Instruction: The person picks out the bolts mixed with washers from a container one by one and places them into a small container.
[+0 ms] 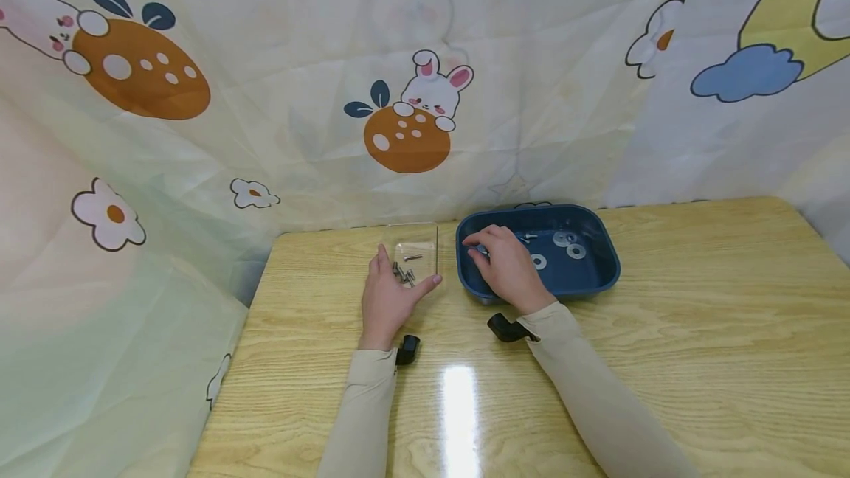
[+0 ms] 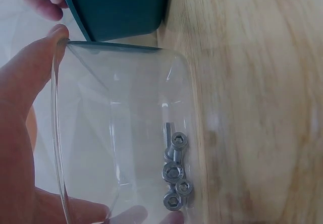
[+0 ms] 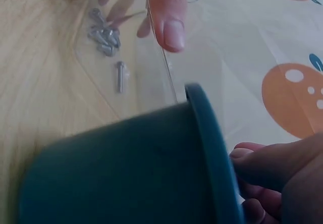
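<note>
My left hand (image 1: 388, 301) grips a clear plastic box (image 2: 86, 133), its thumb at the right rim and its fingers along the other side. Several socket-head bolts (image 2: 173, 172) lie in a cluster inside; a single bolt (image 3: 120, 76) lies apart from them. Over the left part of a dark blue bin (image 1: 600, 282) is my right hand (image 1: 510, 268), its fingers bent and its thumb apart from the forefinger. A small shiny bit (image 1: 483, 249) shows in that gap. In the right wrist view the bin's rim partly hides these fingers, and nothing shows held.
Several flat washers (image 1: 576, 251) and a bolt (image 1: 529, 236) lie on the bin's floor. Box and bin stand side by side at the back of the wooden table (image 1: 704, 316). Right behind them hangs a printed cloth (image 1: 544, 131).
</note>
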Motion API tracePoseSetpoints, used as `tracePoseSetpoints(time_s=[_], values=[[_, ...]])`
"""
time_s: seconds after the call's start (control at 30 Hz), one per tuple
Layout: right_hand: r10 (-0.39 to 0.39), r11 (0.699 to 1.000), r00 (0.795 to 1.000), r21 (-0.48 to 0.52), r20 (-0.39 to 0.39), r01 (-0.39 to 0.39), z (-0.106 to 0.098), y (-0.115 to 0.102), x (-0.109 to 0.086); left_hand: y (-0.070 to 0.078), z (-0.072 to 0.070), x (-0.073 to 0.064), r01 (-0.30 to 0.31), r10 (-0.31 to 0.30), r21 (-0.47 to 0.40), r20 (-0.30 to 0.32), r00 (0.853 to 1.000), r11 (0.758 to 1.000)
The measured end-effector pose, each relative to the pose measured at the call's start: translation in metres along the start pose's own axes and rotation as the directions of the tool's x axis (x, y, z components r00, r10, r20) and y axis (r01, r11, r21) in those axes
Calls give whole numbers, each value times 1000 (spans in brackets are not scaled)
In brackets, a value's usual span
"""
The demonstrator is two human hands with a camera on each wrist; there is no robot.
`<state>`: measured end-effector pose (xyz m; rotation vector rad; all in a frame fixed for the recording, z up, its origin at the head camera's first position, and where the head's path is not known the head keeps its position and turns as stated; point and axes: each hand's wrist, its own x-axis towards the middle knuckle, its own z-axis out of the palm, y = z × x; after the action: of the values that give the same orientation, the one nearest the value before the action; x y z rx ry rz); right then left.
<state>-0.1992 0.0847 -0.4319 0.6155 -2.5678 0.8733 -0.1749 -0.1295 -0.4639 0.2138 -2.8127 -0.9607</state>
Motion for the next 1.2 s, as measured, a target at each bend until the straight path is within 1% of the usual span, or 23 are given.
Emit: tracePoseSetpoints(time_s=[0.23, 0.47, 0.67, 0.83, 1.03, 1.2], values=[[40, 999, 999, -10, 13, -40, -5, 6, 0, -1, 1, 0, 3, -3, 10, -14, 1000, 1000], [81, 997, 996, 8, 31, -82, -9, 12, -1, -3, 1, 0, 11, -10, 13, -10, 1000, 1000], [105, 994, 994, 3, 15, -105, -11, 21, -3, -3, 0, -1, -1, 1, 16, -10, 1000, 1000], [117, 993, 993, -10, 15, -116, -13, 28, -3, -3, -2, -1, 5, -4, 25, -9, 1000, 1000], [186, 982, 982, -52, 36, -184, -16, 38, -4, -3, 0, 0, 4, -4, 23, 3, 1000, 1000], [241, 969, 968, -64, 65, -237, -20, 43, -6, -1, 1, 0, 6, -7, 16, 16, 1000, 1000]])
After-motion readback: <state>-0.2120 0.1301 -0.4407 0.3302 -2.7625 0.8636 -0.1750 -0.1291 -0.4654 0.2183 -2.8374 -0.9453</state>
